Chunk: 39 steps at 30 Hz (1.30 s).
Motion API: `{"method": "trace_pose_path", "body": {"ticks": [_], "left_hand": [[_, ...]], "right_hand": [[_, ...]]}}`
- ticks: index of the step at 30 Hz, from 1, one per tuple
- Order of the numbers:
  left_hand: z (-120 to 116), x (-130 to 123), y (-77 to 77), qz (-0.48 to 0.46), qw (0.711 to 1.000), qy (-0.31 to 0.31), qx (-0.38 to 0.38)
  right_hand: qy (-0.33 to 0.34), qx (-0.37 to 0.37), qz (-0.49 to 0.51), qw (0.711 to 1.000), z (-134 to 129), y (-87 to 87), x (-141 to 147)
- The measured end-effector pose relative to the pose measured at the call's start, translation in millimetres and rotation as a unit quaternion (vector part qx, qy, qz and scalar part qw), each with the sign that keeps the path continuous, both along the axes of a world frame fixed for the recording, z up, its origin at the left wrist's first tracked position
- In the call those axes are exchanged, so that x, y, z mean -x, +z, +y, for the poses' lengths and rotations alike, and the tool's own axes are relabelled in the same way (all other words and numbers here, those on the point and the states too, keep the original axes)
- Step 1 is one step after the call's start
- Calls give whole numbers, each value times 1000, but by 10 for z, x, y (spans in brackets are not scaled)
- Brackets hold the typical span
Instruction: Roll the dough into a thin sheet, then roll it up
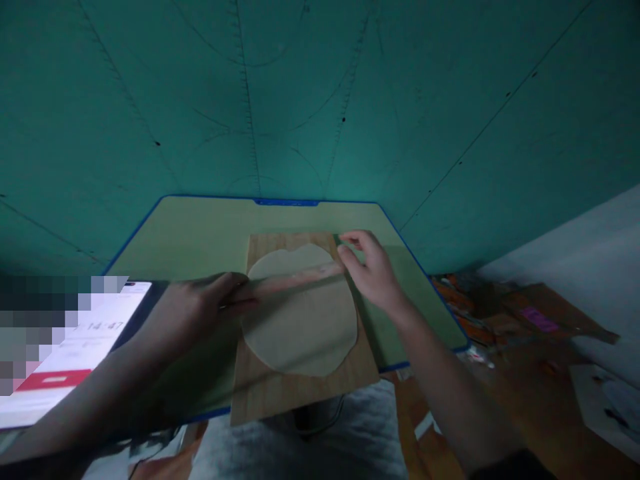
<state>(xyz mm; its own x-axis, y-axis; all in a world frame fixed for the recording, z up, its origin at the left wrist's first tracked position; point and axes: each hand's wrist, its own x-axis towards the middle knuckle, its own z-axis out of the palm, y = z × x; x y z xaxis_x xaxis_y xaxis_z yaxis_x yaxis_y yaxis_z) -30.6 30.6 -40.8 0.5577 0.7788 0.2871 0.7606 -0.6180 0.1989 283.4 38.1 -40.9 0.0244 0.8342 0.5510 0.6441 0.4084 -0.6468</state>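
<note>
A thin, roughly round sheet of dough lies flat on a wooden board. Across its upper part rests a slim wooden rolling pin, slightly tilted up to the right. My left hand is closed around the pin's left end, at the dough's left edge. Beside the pin's right end is my right hand, its thumb and fingers apart and curved. Its thumb is close to the pin's tip; whether they touch, I cannot tell.
The board sits on a small yellow-green table with a blue rim, its near end overhanging. A lit screen stands at the left. A green wall rises behind. Cardboard lies on the floor at the right.
</note>
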Motion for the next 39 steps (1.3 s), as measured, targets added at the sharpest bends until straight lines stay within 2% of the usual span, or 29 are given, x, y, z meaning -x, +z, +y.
{"method": "trace_pose_path", "body": {"ticks": [3,6,11,13,16,18,22,25,28,32,39], "left_hand": [[212,-32,-32,19,999,-28,-2],[393,-73,-57,15,999,-40,8],[494,-220,-130,21,1000,-21,0],[474,-248,-164,34,999,-16,-9],[398,-227,-184,46,998,-48,-20],[302,-214,-154,39,996,-72,-20],[-50,-315,15,13,993,-118,-4],[-371,-475,142,11,987,-162,3],[-574,-608,191,17,980,-197,-23],[-637,-681,157,29,976,-209,-53],[-715,-693,5,45,967,-213,-134]], "right_hand": [[3,40,-70,997,341,-111,70],[-15,80,-141,987,604,-152,119],[-8,134,-218,967,705,-215,181],[1,150,-211,966,633,-226,144],[18,131,-175,976,386,-193,14],[37,113,-154,981,129,-149,-78],[82,144,-107,980,-488,-56,-172],[65,147,-92,983,-891,10,-191],[22,139,-103,985,-1143,50,-231],[-19,138,-117,983,-1231,6,-290],[-30,134,-157,978,-1081,-181,-232]]}}
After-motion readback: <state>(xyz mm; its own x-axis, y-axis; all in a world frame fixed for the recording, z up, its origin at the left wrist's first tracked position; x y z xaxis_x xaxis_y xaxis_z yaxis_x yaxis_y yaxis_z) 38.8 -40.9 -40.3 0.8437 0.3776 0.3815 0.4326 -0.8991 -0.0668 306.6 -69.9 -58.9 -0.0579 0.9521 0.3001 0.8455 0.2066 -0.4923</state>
